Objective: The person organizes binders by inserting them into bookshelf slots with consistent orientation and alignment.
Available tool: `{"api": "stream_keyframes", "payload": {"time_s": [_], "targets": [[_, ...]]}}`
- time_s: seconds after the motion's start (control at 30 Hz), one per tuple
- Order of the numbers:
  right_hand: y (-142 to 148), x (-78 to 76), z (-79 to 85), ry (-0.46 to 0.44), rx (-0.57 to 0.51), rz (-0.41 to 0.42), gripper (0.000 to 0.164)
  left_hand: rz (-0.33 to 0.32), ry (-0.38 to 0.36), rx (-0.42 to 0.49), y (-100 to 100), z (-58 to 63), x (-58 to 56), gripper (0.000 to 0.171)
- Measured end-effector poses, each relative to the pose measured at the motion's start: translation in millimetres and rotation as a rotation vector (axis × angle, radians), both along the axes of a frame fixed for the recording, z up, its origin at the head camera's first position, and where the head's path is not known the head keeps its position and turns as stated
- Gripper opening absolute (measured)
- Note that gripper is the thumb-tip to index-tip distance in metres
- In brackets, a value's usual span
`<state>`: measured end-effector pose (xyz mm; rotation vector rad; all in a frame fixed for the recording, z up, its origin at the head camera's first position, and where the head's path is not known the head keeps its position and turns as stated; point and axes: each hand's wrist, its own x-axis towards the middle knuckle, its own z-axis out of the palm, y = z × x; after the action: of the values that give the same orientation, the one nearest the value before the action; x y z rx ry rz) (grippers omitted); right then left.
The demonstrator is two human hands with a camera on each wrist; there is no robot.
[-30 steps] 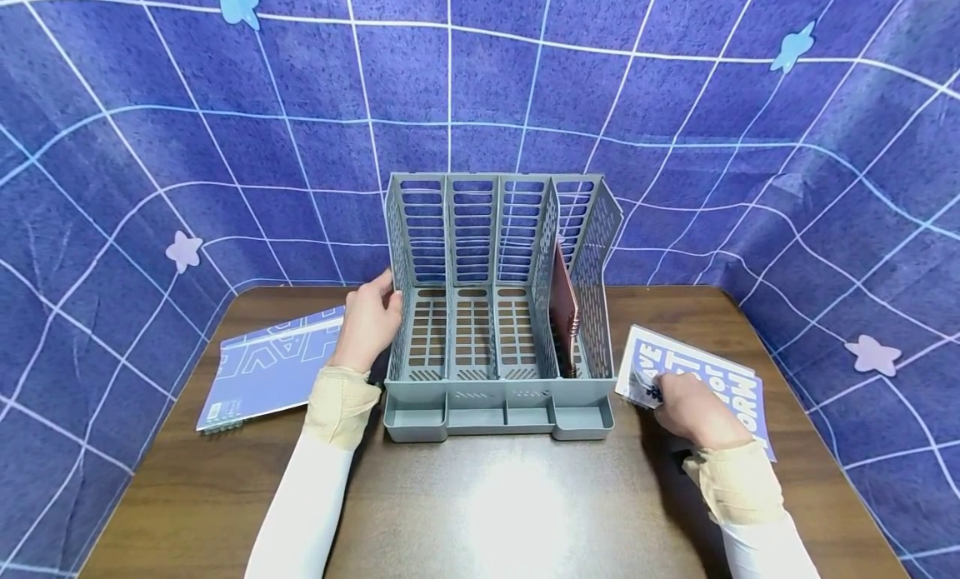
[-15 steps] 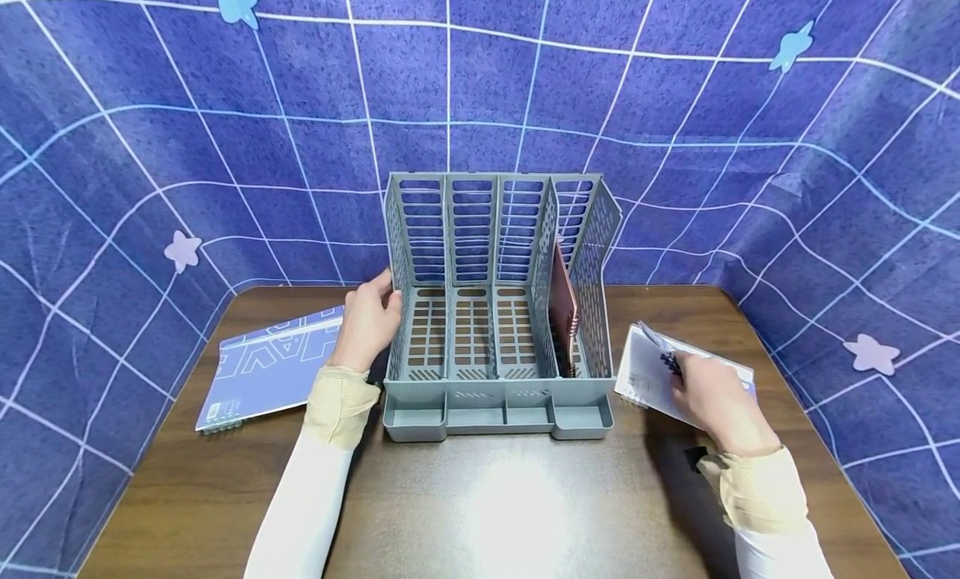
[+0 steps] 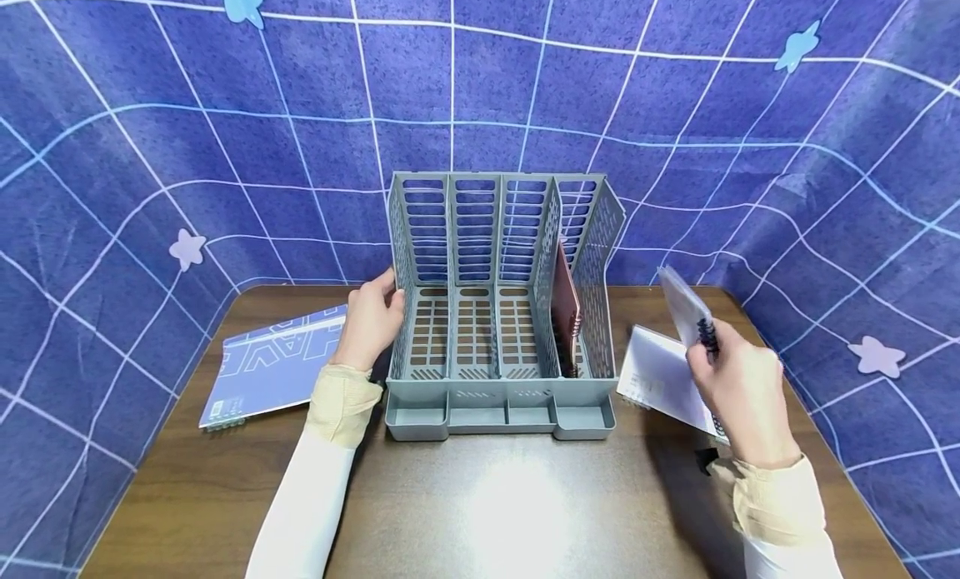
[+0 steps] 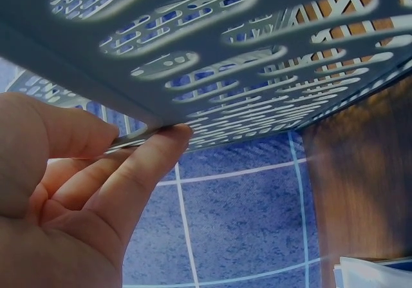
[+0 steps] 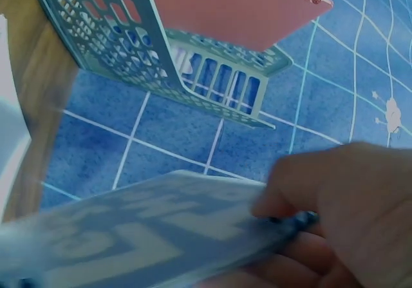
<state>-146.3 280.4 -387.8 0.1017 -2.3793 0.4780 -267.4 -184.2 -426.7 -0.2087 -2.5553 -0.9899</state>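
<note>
A grey-green desktop file organizer (image 3: 498, 387) with slatted compartments stands mid-table. My left hand (image 3: 369, 321) pinches its left side wall between thumb and fingers, as the left wrist view also shows. At the right, my right hand (image 3: 742, 387) grips a spiral notebook (image 3: 684, 300) by its black coil, holding it tilted above the table. Pale block letters show on its blue cover in the right wrist view. Below it lies another spiral notebook (image 3: 660, 375), white side up. A reddish-brown spiral notebook (image 3: 566, 300) stands upright in the organizer's rightmost compartment.
A blue spiral notebook (image 3: 270, 366) with outlined letters lies at the left, partly behind the left forearm. The organizer has small trays (image 3: 417, 416) along its front. A blue gridded cloth (image 3: 480, 87) hangs behind and beside the wooden table (image 3: 450, 512).
My right hand has lifted the spiral notebook off the one beneath, tipping it up and drawing it right. The white side of the lower notebook is now exposed. My left hand stays put.
</note>
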Motion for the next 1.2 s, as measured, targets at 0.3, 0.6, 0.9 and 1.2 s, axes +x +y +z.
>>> {"api": "stream_keyframes", "payload": {"time_s": [0.3, 0.6, 0.9, 1.2], "targets": [[-2.8, -0.5, 10.6, 0.204, -0.113, -0.054, 0.011, -0.004, 0.017, 0.004, 2.6, -0.5, -1.1, 0.032], [-20.7, 4.6, 25.1, 0.281, -0.208, -0.097, 0.007, -0.003, 0.03, 0.003, 2.3, 1.4, -0.8, 0.032], [-54.6, 14.0, 50.3, 0.384, -0.297, -0.086, 0.009, 0.007, 0.011, -0.002, 1.7, 1.7, 2.3, 0.031], [-76.9, 16.2, 66.1, 0.463, -0.331, -0.104, 0.013, 0.009, 0.014, -0.011, 1.2, 0.4, 1.4, 0.031]]}}
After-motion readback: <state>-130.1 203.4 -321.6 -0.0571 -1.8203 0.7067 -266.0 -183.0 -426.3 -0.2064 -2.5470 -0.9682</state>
